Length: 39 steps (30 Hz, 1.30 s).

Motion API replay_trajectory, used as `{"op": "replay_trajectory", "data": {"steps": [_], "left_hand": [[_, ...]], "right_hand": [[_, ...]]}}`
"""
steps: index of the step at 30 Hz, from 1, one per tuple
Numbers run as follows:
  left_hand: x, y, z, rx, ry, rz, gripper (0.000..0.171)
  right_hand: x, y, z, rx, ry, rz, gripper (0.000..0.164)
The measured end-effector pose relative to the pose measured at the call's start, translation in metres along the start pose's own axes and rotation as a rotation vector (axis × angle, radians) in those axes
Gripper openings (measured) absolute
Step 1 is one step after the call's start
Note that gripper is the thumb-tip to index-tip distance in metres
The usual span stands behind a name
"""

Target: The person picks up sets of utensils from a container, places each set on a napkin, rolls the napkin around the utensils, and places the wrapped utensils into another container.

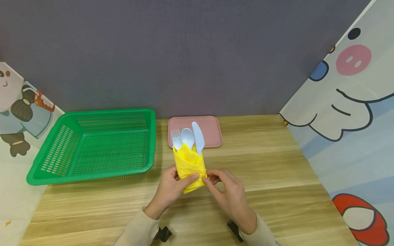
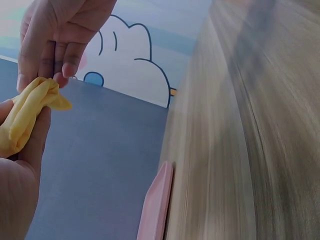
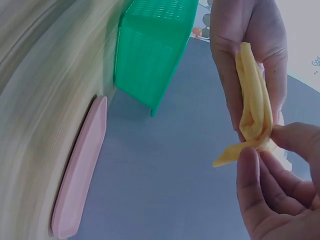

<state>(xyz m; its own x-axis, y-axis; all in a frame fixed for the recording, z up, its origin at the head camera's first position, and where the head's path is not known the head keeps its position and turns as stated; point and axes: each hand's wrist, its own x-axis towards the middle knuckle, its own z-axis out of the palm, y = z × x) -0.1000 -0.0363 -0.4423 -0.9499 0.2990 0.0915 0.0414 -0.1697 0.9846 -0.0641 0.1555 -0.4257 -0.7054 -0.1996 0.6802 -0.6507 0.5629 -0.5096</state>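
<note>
A yellow cloth napkin [image 1: 187, 164] is wrapped round a white fork [image 1: 176, 139], a spoon [image 1: 187, 137] and a knife [image 1: 198, 137], whose tops stick out of its upper end. My left hand [image 1: 173, 186] grips the bundle from the left, thumb across its front. On the right side, my right hand [image 1: 227, 189] pinches the napkin at a small bunched knot [image 1: 203, 173]. The right wrist view shows a loose yellow corner [image 3: 230, 153] poking out beside the right fingertips. Both hands hold the bundle above the table, its top overlapping the tray in the head view.
A pink tray [image 1: 212, 131] lies at the table's back edge. To its left stands a green plastic basket [image 1: 150, 143] with slatted walls. The wooden table [image 1: 277, 164] meets a grey panel [image 1: 197, 58] behind and cartoon-printed panels at both sides.
</note>
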Motion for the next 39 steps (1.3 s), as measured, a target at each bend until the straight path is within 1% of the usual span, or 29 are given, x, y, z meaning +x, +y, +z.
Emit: {"op": "replay_trajectory", "data": {"steps": [4, 7, 9, 13, 17, 21, 25, 30, 35, 37, 39], "left_hand": [[0.000, -0.001, 0.001, 0.001, 0.023, 0.019, 0.029], [0.001, -0.002, 0.003, 0.008, 0.047, 0.023, 0.028], [0.002, -0.002, 0.003, 0.010, 0.055, 0.024, 0.028], [0.003, -0.003, 0.003, 0.018, 0.061, 0.033, 0.028], [0.003, -0.003, 0.001, 0.025, 0.065, 0.040, 0.028], [0.004, -0.004, 0.000, 0.034, 0.072, 0.021, 0.028], [0.005, -0.005, -0.001, 0.039, 0.074, -0.012, 0.027], [0.005, -0.005, -0.004, 0.023, 0.053, -0.034, 0.025], [0.005, -0.007, -0.006, 0.004, 0.020, -0.022, 0.026], [0.005, -0.008, -0.008, -0.001, 0.006, -0.013, 0.027], [0.006, -0.008, -0.009, -0.003, -0.006, -0.003, 0.028]], "right_hand": [[0.000, -0.002, 0.001, 0.017, 0.003, 0.051, 0.019], [0.000, -0.003, 0.003, 0.043, 0.011, 0.107, 0.024], [0.001, -0.003, 0.004, 0.081, 0.017, 0.157, 0.027], [0.003, -0.003, 0.006, 0.168, 0.016, 0.254, 0.024], [0.003, -0.001, 0.008, 0.246, -0.008, 0.345, 0.022], [0.002, -0.001, 0.009, 0.321, -0.028, 0.425, 0.023], [0.002, 0.001, 0.010, 0.358, -0.048, 0.456, 0.023], [0.000, 0.009, 0.011, 0.418, -0.090, 0.477, 0.020], [0.000, 0.013, 0.012, 0.562, -0.133, 0.552, 0.018], [0.000, 0.015, 0.012, 0.637, -0.149, 0.560, 0.018], [-0.001, 0.017, 0.013, 0.694, -0.168, 0.545, 0.018]]}}
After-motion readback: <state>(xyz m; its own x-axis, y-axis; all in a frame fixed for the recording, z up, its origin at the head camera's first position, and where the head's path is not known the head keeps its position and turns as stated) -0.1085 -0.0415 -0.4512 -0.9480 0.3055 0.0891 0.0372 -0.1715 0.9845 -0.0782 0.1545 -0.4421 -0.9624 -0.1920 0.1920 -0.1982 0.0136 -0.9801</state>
